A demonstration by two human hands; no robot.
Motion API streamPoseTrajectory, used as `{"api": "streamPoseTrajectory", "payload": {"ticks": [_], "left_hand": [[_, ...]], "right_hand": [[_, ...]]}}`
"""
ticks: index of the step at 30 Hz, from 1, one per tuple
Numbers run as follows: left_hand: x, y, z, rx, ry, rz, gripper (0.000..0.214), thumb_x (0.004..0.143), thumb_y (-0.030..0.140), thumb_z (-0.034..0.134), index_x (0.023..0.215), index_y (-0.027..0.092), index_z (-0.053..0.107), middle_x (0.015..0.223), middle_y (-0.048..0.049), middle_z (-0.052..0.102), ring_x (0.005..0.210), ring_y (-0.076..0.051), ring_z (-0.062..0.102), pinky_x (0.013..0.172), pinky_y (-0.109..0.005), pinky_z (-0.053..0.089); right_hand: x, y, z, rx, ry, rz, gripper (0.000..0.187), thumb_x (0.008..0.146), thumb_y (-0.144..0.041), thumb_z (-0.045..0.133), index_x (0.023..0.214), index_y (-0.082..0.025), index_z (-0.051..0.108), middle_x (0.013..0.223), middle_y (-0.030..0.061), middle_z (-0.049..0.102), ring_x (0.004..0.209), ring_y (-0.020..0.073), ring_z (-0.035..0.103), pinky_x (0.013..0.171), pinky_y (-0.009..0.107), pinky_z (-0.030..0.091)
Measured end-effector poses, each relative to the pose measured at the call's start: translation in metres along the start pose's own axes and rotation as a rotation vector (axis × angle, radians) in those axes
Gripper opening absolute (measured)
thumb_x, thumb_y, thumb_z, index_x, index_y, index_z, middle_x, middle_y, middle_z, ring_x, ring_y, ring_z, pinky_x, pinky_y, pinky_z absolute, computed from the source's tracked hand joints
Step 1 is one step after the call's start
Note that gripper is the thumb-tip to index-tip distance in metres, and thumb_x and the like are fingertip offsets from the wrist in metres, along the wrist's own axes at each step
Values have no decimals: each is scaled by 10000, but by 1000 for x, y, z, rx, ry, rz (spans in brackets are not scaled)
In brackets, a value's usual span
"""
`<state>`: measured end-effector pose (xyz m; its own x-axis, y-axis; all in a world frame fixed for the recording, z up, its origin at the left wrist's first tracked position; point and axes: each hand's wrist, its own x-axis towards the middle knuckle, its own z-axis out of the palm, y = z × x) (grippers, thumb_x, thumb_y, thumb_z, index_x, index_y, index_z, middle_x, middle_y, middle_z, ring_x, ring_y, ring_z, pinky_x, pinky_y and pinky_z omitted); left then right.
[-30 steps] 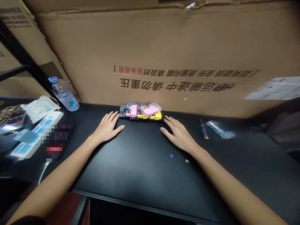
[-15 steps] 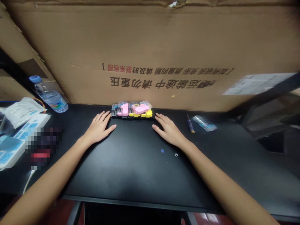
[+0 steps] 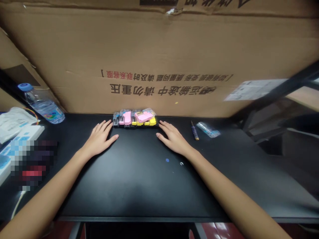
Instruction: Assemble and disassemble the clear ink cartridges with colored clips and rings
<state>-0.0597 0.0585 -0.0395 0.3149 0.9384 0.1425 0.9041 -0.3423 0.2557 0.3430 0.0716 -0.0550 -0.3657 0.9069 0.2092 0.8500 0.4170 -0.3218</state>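
My left hand [image 3: 100, 137] lies flat on the black table [image 3: 134, 186], fingers spread, its fingertips by the left end of a row of small packaged items. My right hand [image 3: 173, 137] rests the same way at the row's right end, fingers apart and holding nothing. The row has black bases, with pink pieces [image 3: 126, 118] and yellow pieces [image 3: 152, 121] in clear wrapping. One pink packaged piece [image 3: 144, 116] lies tilted on top of the others. Their exact kind cannot be made out.
A large cardboard sheet [image 3: 139, 43] stands behind the table. At left are a water bottle [image 3: 47, 108], a power strip [image 3: 32, 134] and a white plastic bag [image 3: 15, 122]. A screwdriver [image 3: 194, 130] and a clear packet [image 3: 208, 129] lie at right, with a blue disc [image 3: 167, 160] nearer.
The whole view has shifted, so everything appears a little farther left. Both hands keep their places beside the row, and nothing on the table has moved.
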Motion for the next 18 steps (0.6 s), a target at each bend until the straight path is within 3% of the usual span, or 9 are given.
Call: {"api": "streamPoseTrajectory", "payload": {"ticks": [12, 18], "left_hand": [[0, 0, 1, 20, 12, 9, 779, 1067, 698, 414, 1655, 188, 451, 1759, -141, 398, 1659, -394, 304, 1347, -623, 266], [-1, 3, -1, 44, -10, 4, 779, 1081, 686, 389, 1658, 165, 442, 1768, -143, 381, 1668, -383, 285, 1357, -607, 249]], "right_hand": [[0, -1, -1, -4, -13, 7, 634, 1097, -561, 459, 1602, -190, 551, 1732, 157, 452, 1624, 365, 399, 1336, 620, 318], [1, 0, -1, -3, -11, -2, 662, 1095, -555, 464, 1585, -123, 564, 1715, 205, 461, 1620, 382, 402, 1338, 620, 312]]}}
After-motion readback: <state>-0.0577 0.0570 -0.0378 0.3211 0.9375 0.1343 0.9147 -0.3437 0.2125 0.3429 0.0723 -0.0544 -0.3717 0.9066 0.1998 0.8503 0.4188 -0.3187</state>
